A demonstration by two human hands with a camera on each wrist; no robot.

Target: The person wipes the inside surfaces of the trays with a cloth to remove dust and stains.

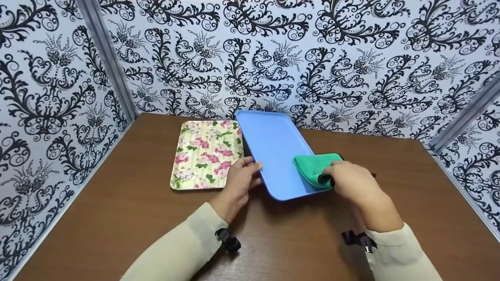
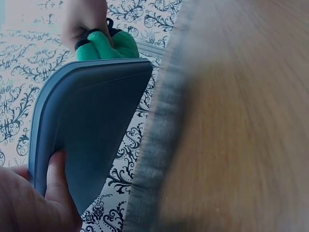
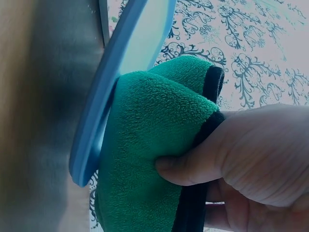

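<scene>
My left hand (image 1: pixel 241 179) grips a blue tray (image 1: pixel 273 152) by its left long edge, thumb on the upper side and fingers beneath. The tray is tilted and held up off the table, as its dark underside (image 2: pixel 101 116) shows in the left wrist view. In my right hand (image 1: pixel 353 181) is a folded green cloth (image 1: pixel 314 168) with black edging, pinched between thumb and fingers. The cloth lies against the tray's inner face near its lower right corner. The right wrist view shows the thumb pressed on the green cloth (image 3: pixel 149 140) beside the tray's rim (image 3: pixel 91 130).
A floral tray (image 1: pixel 209 156) with pink flowers lies flat on the brown table (image 1: pixel 129 218), left of the blue tray and partly overlapped by it. Patterned wall panels (image 1: pixel 265 54) stand behind the table and along both sides.
</scene>
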